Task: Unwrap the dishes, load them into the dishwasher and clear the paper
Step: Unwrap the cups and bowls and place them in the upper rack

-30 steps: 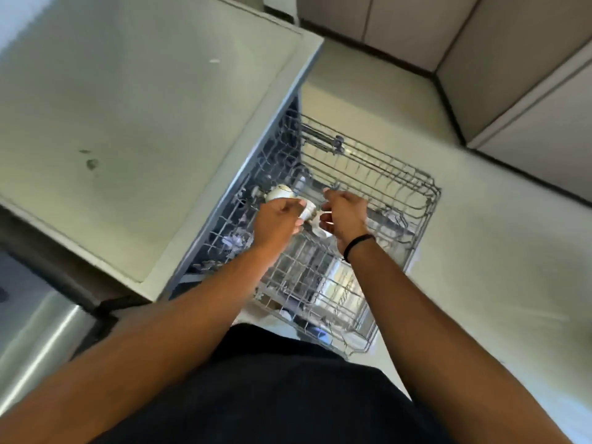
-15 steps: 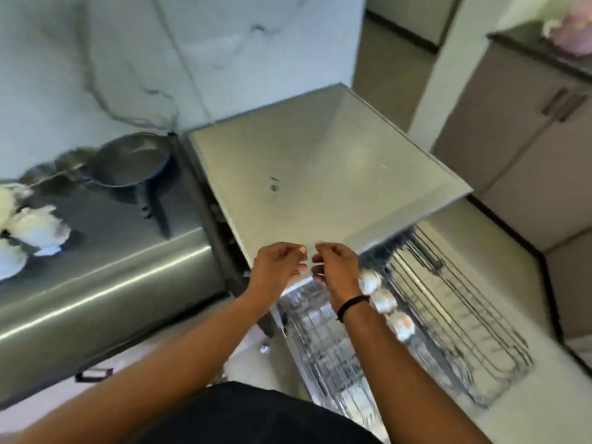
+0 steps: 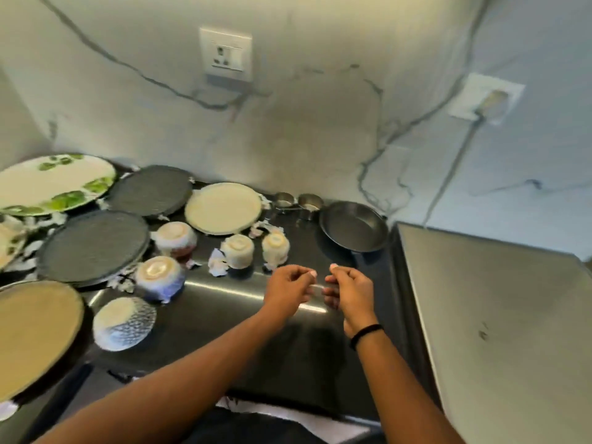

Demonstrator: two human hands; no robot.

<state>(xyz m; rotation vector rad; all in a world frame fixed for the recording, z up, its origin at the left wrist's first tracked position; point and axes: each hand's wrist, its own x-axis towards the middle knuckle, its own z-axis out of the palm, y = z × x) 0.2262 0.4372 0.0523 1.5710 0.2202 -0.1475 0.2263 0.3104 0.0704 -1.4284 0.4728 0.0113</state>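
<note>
Both of my hands hover over the dark counter (image 3: pixel 288 347), close together, with fingers loosely curled and nothing visible in them. My left hand (image 3: pixel 290 288) is just in front of two paper-wrapped cups (image 3: pixel 237 251) (image 3: pixel 275 248) standing upside down. My right hand (image 3: pixel 349 291) is beside it, near a dark pan (image 3: pixel 354 230). Wrapped bowls (image 3: pixel 175 238) (image 3: pixel 159 277) (image 3: pixel 123 328) sit to the left. Further left lie dark plates (image 3: pixel 93 245) (image 3: pixel 150 190), a cream plate (image 3: pixel 223 208) and a leaf-patterned plate (image 3: pixel 54 184). The dishwasher rack is out of view.
The grey dishwasher top (image 3: pixel 496 331) fills the right side. Two small steel cups (image 3: pixel 296 201) stand by the wall. Torn paper scraps (image 3: pixel 217 267) lie among the dishes. A tan plate (image 3: pixel 35 334) sits at the left edge. The marble wall carries a socket (image 3: pixel 226 56).
My view swung from the dishwasher rack up and left to the counter. Both hands left the cups in the rack and now hover over the counter holding nothing.
</note>
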